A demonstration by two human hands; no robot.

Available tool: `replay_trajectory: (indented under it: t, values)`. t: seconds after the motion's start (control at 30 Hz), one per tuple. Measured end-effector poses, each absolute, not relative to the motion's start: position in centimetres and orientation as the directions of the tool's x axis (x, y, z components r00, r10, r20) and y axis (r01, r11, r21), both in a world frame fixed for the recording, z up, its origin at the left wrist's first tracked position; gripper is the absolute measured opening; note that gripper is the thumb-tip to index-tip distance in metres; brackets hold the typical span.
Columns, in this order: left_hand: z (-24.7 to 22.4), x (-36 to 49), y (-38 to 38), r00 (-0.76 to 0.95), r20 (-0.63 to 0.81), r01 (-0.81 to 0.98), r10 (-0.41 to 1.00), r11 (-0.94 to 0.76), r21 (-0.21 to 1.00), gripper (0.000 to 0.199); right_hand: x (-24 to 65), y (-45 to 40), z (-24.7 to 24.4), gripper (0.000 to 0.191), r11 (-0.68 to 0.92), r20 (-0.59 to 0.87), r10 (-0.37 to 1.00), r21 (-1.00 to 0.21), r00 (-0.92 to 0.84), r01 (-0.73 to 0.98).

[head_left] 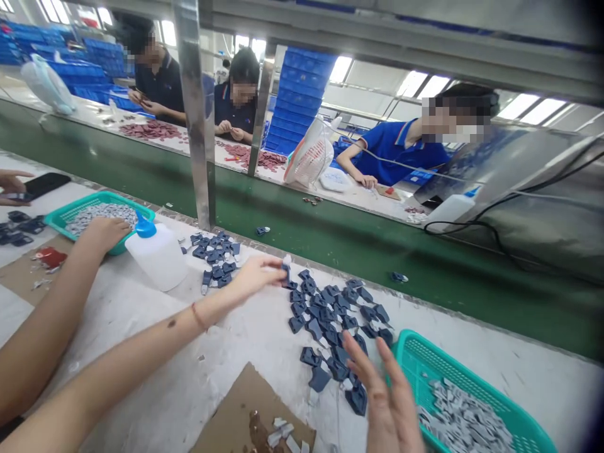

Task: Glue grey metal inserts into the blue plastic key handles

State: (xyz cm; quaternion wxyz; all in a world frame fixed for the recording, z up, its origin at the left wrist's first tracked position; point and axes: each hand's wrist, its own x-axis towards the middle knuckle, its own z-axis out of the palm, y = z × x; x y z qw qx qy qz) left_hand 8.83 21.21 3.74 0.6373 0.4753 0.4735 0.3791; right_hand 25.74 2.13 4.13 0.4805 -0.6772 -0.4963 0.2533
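Note:
From the lower left my left arm reaches across, and my left hand (262, 274) pinches a dark blue plastic piece (285, 272) with a white tip, above the table between two groups of similar parts. The larger pile of dark blue pieces (325, 305) lies right of that hand. My right hand (389, 402), slightly blurred, is raised at the bottom right with its fingers apart and nothing visible in them. Beside it stands a green basket (528, 420) of small grey parts (467, 418). Brown cardboard (236, 409) bearing pale scraps and a brown smear lies at the bottom centre.
A white bottle (158, 258) with a blue cap stands left. Another person's hand (106, 233) is over a second green basket (59, 220). A metal post (198, 126) rises before the green belt (330, 233), which carries a few pieces. Several people work beyond it.

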Motion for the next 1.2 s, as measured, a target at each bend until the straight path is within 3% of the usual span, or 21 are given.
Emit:
replay_trajectory:
  t: [0.13, 0.23, 0.3, 0.4, 0.57, 0.73, 0.87, 1.0, 1.2]
  values:
    - [2.9, 11.1, 30.1, 0.165, -0.201, 0.255, 0.966, 0.155, 0.954, 0.024, 32.5, 0.4, 4.0, 0.044, -0.375, 0.087, 0.776, -0.733, 0.625, 0.568]
    - [1.9, 12.1, 33.7, 0.135, -0.154, 0.455, 0.979, 0.076, 0.887, 0.029, 38.0, -0.8, 3.3, 0.047, -0.489, 0.083, 0.763, -0.572, 0.64, 0.658]
    - [1.3, 12.1, 34.9, 0.135, -0.11, 0.568, 0.985, 0.014, 0.823, 0.029, 40.8, -1.0, 2.8, 0.049, -0.482, 0.088, 0.809, -0.468, 0.581, 0.741]
    - [0.7, 11.0, 35.6, 0.135, -0.034, 0.7, 0.99, -0.071, 0.711, 0.026, 42.9, -0.5, 2.5, 0.043, -0.442, 0.038, 0.865, -0.413, 0.5, 0.796]
    - [0.4, 7.9, 35.5, 0.058, 0.068, 0.85, 0.996, -0.085, 0.52, 0.03, 42.4, 1.9, 3.2, 0.03, -0.318, -0.088, 0.946, -0.433, 0.312, 0.843]
    - [0.3, 5.7, 35.0, 0.021, 0.043, 0.903, 0.999, -0.038, 0.429, 0.03, 41.8, 3.3, 4.0, 0.022, -0.259, -0.217, 0.961, -0.476, 0.173, 0.841]
    - [0.9, 5.2, 34.3, 0.013, 0.064, 0.889, 0.998, -0.041, 0.457, 0.032, 41.9, 3.4, 4.1, 0.024, -0.267, -0.266, 0.952, -0.495, 0.149, 0.827]
    - [1.6, 5.7, 33.6, -0.052, 0.107, 0.829, 0.993, -0.017, 0.559, 0.035, 41.9, 3.4, 3.8, 0.025, -0.277, -0.275, 0.949, -0.502, 0.153, 0.819]
    - [1.3, 8.7, 32.0, 0.053, -0.064, 0.648, 0.997, 0.014, 0.761, 0.029, 42.0, 3.6, 3.8, 0.027, -0.26, -0.289, 0.95, -0.514, 0.12, 0.817]
